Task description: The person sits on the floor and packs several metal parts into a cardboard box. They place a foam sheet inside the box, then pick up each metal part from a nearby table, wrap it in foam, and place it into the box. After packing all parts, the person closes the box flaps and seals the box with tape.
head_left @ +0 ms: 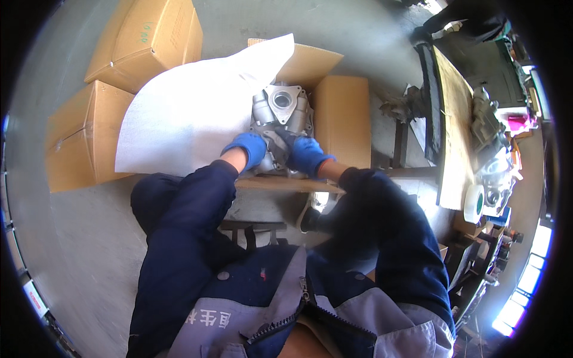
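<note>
Both my hands reach down into an open cardboard box (341,119) packed with grey metal castings. My left hand (248,149), in a blue glove, is closed on the left side of a metal casting (276,148) near the box's front edge. On its right side my right hand (308,156), gloved the same way, grips it too; the fingertips are partly hidden. Just beyond lies another casting (282,100) with a flange and a round opening facing up. A white foam sheet (191,113) drapes over the box's left side.
Two closed cardboard boxes (140,45) (89,137) stand at the left. To the right, a workbench (453,131) carries more castings and a white tape roll (474,203). Beneath me is a dark stool (253,227). A person's dark-clothed part (465,18) shows at the far right.
</note>
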`<control>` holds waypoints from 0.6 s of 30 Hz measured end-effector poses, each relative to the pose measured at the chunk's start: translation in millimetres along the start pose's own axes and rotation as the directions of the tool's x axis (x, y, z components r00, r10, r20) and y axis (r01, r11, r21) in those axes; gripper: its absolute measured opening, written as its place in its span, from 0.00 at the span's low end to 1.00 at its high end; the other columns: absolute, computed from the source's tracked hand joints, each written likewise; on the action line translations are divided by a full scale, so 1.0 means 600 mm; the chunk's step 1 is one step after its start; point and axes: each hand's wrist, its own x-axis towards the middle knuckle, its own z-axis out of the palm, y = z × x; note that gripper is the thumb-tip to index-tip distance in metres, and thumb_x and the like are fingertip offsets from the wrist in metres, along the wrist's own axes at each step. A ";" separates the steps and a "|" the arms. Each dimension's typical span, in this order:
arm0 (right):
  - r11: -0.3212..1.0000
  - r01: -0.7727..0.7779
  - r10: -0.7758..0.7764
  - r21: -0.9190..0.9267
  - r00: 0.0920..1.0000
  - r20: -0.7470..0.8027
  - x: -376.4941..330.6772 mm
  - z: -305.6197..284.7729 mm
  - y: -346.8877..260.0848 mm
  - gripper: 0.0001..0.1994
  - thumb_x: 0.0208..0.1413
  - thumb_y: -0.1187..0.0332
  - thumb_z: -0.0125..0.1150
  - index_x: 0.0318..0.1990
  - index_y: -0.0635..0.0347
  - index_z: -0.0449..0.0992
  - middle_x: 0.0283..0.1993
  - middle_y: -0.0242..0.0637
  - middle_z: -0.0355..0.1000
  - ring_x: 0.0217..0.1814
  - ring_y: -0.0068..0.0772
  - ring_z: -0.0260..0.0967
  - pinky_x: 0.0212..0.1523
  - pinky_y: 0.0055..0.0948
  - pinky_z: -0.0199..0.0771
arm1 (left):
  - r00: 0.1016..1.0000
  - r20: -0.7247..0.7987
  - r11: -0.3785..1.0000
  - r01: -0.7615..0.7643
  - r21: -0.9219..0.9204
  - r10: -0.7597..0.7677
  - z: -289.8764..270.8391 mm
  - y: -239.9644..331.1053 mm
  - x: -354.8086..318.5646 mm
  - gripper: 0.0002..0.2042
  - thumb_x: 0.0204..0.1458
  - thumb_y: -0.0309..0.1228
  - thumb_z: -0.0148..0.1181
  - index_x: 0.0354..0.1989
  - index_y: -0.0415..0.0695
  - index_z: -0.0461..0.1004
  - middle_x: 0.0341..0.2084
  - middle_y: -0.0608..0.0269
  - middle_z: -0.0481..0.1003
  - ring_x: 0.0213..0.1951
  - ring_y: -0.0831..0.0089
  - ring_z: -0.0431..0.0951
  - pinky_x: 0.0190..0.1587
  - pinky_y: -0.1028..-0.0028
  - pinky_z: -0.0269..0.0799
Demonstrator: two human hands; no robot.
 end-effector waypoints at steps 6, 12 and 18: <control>0.855 0.099 -0.246 -0.509 0.941 -0.231 0.043 0.165 0.063 0.34 0.56 0.66 0.52 0.72 0.58 0.53 0.52 0.56 0.73 0.54 0.51 0.73 0.51 0.45 0.72 | 0.990 -0.013 0.965 -0.132 0.226 0.139 0.129 -0.015 0.089 0.17 0.59 0.35 0.51 0.53 0.46 0.79 0.54 0.55 0.77 0.54 0.61 0.78 0.53 0.61 0.72; 0.990 0.128 -0.133 -0.064 0.988 -0.084 0.063 0.204 0.091 0.34 0.55 0.66 0.52 0.70 0.63 0.53 0.58 0.61 0.69 0.64 0.61 0.65 0.70 0.49 0.53 | 0.998 -0.004 0.989 -0.054 0.139 0.055 0.132 -0.002 0.098 0.18 0.61 0.40 0.49 0.55 0.48 0.77 0.54 0.58 0.77 0.54 0.64 0.77 0.52 0.61 0.70; 0.984 -0.176 0.174 0.006 0.977 0.120 0.067 0.192 0.061 0.27 0.56 0.66 0.53 0.65 0.63 0.62 0.63 0.62 0.64 0.67 0.62 0.60 0.67 0.48 0.58 | 1.000 0.025 0.998 0.013 0.061 -0.014 0.089 0.011 0.081 0.15 0.57 0.42 0.56 0.45 0.49 0.82 0.46 0.56 0.81 0.45 0.64 0.82 0.42 0.63 0.75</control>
